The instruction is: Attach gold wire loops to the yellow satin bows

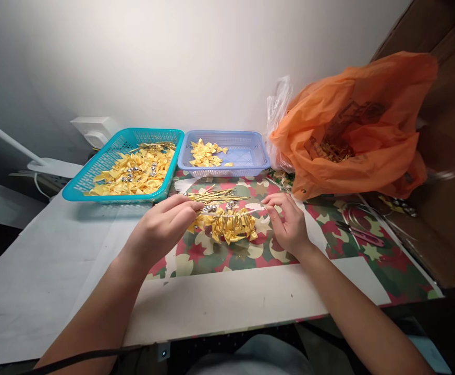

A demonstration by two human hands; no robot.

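A row of yellow ribbon bows point(235, 228) with gold ties hangs between my two hands, along what looks like a thin clear strand. My left hand point(168, 221) is closed at the left end of this row, thumb and fingers pressed together. On the right, my right hand point(287, 221) pinches the strand's thin end between thumb and forefinger. Just behind the bows lie small silver bells point(230, 205) and a bundle of gold twist ties point(215, 196). What exactly sits inside the left fingertips is hidden.
A teal basket point(69, 191) holds yellow bows, bells and gold ties. Beside it stands a lilac basket point(250, 151) with fewer bows. An open orange plastic bag point(352, 177) stands at the right. Pink-handled scissors point(368, 237) lie on the camouflage-patterned cover point(227, 263).
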